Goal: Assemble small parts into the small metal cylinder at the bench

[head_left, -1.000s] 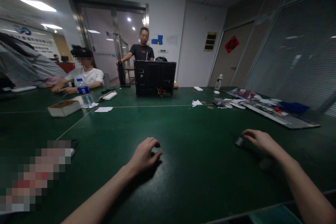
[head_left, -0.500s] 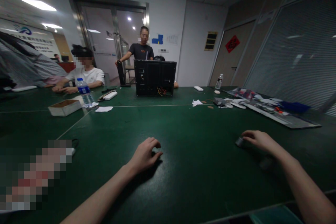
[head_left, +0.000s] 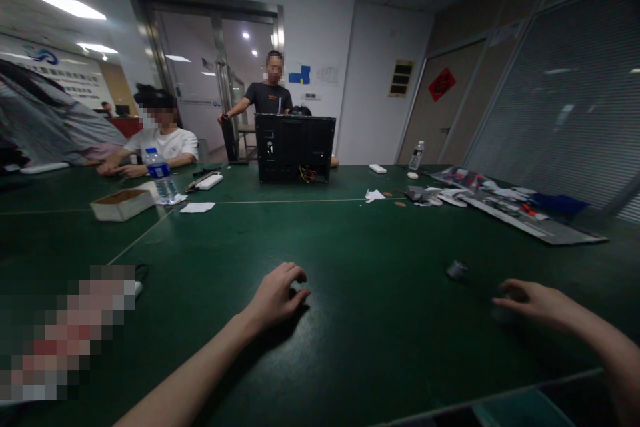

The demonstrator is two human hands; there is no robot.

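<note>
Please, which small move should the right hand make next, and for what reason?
I would perhaps gently close the grip of the right hand on the dim round object: the hand is curved just above it, while the small gray cylinder sits apart on the green table. Whether it already touches the dim round object is too dark to tell.

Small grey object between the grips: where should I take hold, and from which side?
Probably pinch the small grey object by its sides, coming from the right and above: it looks short and rounded, and the right grip is apart from it on that side. Blur hides detail.
</note>
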